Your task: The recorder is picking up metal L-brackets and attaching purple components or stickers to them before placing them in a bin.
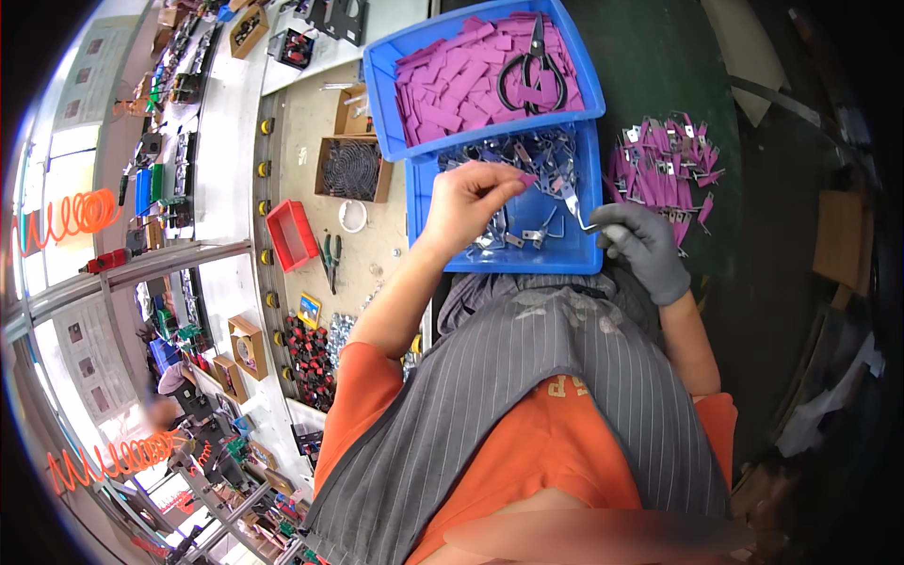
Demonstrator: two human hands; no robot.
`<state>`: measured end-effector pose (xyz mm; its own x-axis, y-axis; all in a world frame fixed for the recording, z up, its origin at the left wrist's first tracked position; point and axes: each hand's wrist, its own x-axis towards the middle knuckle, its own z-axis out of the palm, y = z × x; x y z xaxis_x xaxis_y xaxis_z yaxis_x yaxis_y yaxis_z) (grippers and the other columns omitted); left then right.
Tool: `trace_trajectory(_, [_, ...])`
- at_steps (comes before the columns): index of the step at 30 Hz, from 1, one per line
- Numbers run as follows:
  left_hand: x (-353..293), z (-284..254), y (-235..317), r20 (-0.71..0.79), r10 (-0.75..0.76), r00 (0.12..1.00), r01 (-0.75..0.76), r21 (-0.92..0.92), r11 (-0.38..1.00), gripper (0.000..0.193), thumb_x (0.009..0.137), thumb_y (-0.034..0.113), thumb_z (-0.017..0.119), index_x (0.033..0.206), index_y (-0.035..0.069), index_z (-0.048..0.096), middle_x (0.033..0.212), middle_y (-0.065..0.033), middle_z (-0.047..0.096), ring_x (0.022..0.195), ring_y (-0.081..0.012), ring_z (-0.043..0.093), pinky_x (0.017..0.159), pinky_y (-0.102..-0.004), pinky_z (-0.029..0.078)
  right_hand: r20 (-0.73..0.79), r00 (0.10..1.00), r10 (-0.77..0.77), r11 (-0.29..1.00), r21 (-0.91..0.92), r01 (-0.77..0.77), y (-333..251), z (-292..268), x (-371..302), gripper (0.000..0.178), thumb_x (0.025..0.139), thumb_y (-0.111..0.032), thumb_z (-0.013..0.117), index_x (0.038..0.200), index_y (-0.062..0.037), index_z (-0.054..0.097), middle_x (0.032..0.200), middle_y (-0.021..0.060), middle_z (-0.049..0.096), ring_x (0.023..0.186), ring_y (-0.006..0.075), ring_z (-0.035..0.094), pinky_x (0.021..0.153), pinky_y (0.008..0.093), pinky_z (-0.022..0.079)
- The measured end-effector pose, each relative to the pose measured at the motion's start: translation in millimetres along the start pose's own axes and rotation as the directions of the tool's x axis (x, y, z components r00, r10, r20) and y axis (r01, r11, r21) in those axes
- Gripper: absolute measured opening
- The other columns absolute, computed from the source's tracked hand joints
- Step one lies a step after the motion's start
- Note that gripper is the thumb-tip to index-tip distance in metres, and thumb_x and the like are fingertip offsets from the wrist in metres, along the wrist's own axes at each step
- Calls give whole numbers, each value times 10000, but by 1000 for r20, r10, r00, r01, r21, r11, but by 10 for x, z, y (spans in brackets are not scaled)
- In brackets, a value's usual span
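Note:
My bare left hand [469, 201] pinches a small purple strip [527, 179] between thumb and fingertips. Opposite it, my right hand [648, 247], in a grey glove, grips the end of a thin bent metal bracket [573, 203], whose flat part points up and left toward the strip. The strip and the bracket appear apart. Both hands are over a blue bin [418, 226] holding loose metal brackets [537, 231]. Beyond it, partly overlapping, a second blue bin [380, 104] is full of purple strips [452, 80], with black-handled scissors [537, 80] lying on top.
Right of the bins lies a heap of metal brackets with purple strips on them [659, 169], on a dark green surface [631, 56]. To the left are a red tray [292, 235], pliers [331, 262], a white ring [352, 217] and a cardboard box of dark coils [352, 169].

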<state>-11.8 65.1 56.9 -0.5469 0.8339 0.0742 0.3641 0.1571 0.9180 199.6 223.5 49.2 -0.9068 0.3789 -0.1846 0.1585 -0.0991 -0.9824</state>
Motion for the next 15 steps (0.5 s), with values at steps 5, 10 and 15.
trace_trajectory(5, [-189,134,21,-4,11,1000,-10,135,991,96,690,90,738,739,47,667,830,-34,688,680,-133,585,588,-259,474,109,972,-210,977,5,211,-431,-15,-129,122,807,15,523,896,-16,600,863,63,642,724,113,608,624,246,477])
trace_trajectory(10, [-208,198,91,54,-146,988,143,51,988,133,686,106,743,712,45,627,773,-34,675,567,-134,562,534,-244,458,258,880,-398,834,-298,464,-641,12,-122,104,781,-37,552,868,-30,608,831,98,636,757,229,635,663,307,495])
trace_trajectory(15, [-223,228,108,136,-81,987,63,134,989,132,713,114,723,786,58,630,743,-44,640,574,-163,585,538,-268,474,382,848,-369,733,-441,518,-719,8,-124,108,757,-35,543,842,-26,608,810,119,632,736,265,622,667,334,483])
